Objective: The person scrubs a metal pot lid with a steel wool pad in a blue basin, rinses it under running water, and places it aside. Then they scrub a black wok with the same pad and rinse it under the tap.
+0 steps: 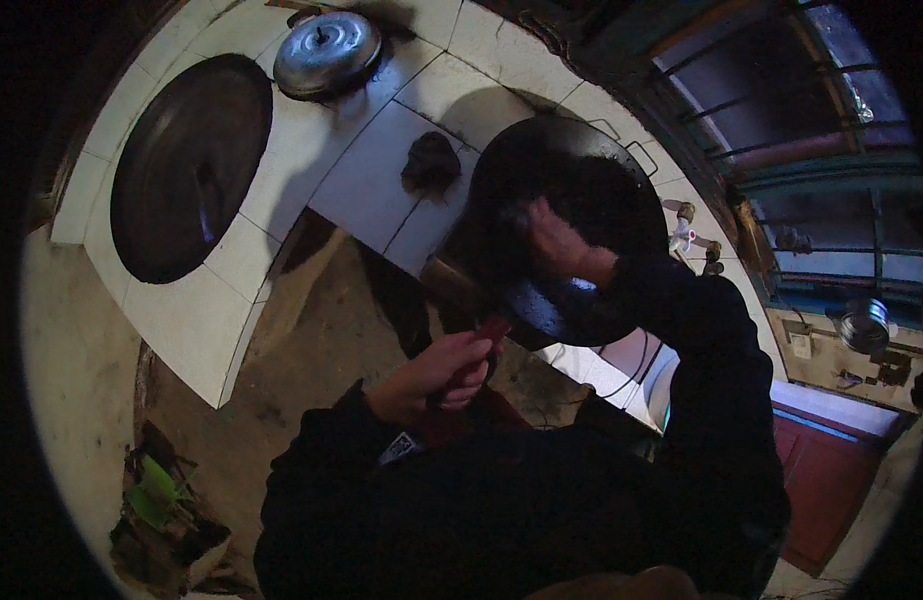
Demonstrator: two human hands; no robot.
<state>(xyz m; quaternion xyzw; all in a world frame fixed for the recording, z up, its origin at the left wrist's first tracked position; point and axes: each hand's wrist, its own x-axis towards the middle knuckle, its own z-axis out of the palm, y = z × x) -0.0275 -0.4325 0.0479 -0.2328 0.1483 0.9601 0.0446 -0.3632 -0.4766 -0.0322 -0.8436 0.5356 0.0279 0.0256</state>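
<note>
A large dark wok (611, 187) is in front of me at the tiled counter, its inside wet and shiny near the lower edge. My left hand (439, 375) is closed around its red handle (494, 330), on the side nearest my body. Inside the wok, my right hand (563, 240) reaches down with the fingers against or close to the dark inner surface. Motion blur and shadow hide whether those fingers hold something. On the counter left of the wok lies a dark, lumpy thing (431, 163) that I cannot identify.
Set into the white tiled counter (161, 315) at left is a big round dark pan (191, 165). A lidded metal pot (326, 56) stands behind it. Right of the wok is a tap (684, 236), below a barred window (776, 97). Plant scraps (154, 491) lie on the floor at lower left.
</note>
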